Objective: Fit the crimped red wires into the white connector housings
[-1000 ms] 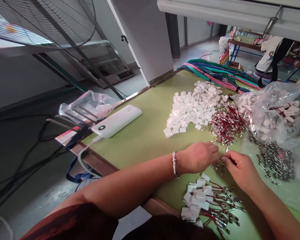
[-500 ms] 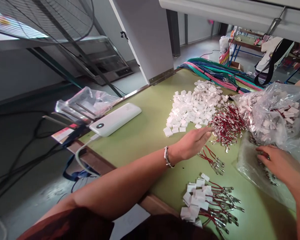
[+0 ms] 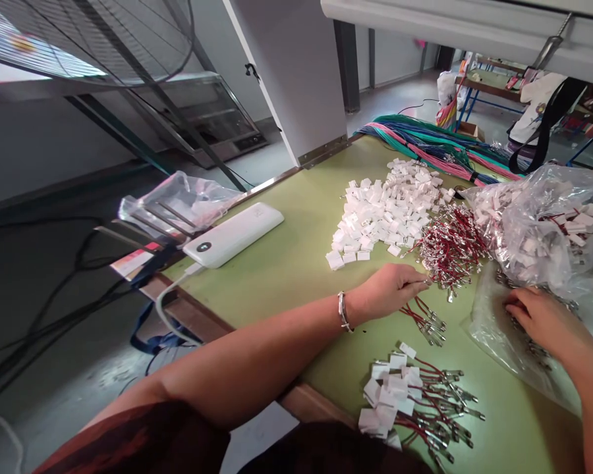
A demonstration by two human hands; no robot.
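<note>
My left hand [image 3: 393,289] is closed in a pinch at the near edge of a pile of short red wires with metal ends [image 3: 452,240]. What its fingertips hold is too small to make out. Below it lies a small bunch of red wires [image 3: 427,322]. My right hand [image 3: 551,322] rests on a clear plastic bag [image 3: 491,336] with small metal parts, its fingers curled and their tips partly hidden. Closer to me are red wires with white connectors [image 3: 393,395] on one end. A heap of loose white connectors [image 3: 380,214] lies beyond my left hand.
A clear bag of white connectors [image 3: 538,217] stands at the right. Bundled coloured cables [image 3: 425,148] lie along the far edge of the green table [image 3: 296,243]. A white power bank [image 3: 234,235] with a cable sits at the left edge, near a fan [image 3: 143,39].
My left hand has shifted slightly nearer to me, and its fingers have come together in a pinch. My right hand stays on the bag with little movement. The view has shifted slightly.
</note>
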